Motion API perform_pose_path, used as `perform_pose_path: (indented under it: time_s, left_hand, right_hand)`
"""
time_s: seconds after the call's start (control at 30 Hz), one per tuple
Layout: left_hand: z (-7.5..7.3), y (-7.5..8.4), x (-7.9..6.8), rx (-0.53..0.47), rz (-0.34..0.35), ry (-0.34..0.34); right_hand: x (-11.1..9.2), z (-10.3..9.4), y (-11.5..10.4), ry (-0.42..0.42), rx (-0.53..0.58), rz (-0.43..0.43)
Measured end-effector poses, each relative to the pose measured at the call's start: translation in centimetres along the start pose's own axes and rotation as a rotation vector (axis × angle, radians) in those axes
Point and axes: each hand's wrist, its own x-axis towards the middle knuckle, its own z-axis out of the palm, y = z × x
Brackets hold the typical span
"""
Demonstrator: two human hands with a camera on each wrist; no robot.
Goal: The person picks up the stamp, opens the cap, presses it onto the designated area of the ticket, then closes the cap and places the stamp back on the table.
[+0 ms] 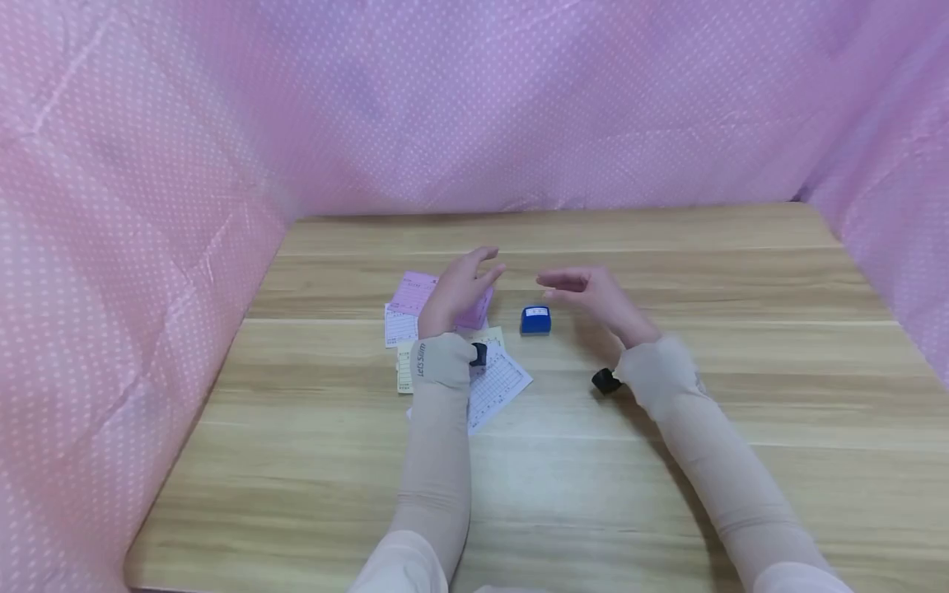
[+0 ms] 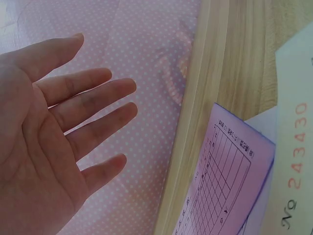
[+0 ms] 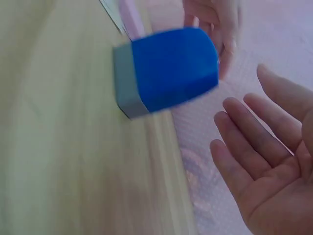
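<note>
Both my left hand (image 1: 458, 288), by pink printed paper slips (image 1: 410, 294), and my right hand (image 1: 596, 296), near a boxy blue plastic-looking block (image 1: 535, 322) on the wooden table (image 1: 578, 502), are hovering empty; I'm seemingly lining up; taking the block would call for lowering and pinching.

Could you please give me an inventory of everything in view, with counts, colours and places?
Block: one, blue with a white label, on the table right of the papers
Purple paper: at least one, partly under the left hand
White paper: at least two, in the pile
Yellow paper: at least one, in the pile
Table: one, light wood, beneath everything
Cloth: pink-purple with white dots, around the table; count unclear
Black gadgets: two, black, one at each wrist
Sleeves: two, beige, on the forearms
Left hand: one, bare, above the papers
Right hand: one, bare, near the block
</note>
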Motion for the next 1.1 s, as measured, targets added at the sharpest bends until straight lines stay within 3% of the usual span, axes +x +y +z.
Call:
perform_pose_path:
  time_s: [0.17,0.47,1.1]
  left_hand:
    - [0.0,0.1,0.0,0.012,-0.009,-0.014]
    - [-0.1,0.0,-0.2,0.019,-0.005,-0.027]
    - [-0.2,0.0,-0.4,0.035,0.007,-0.023]
  right_hand:
    - [-0.6,0.9,-0.1,-0.01,-0.024,0.032]
    - [-0.9,2.3,0.5,-0.034,-0.152,0.015]
    - [-1.3,3.7,0.2,-0.028,-0.162,-0.019]
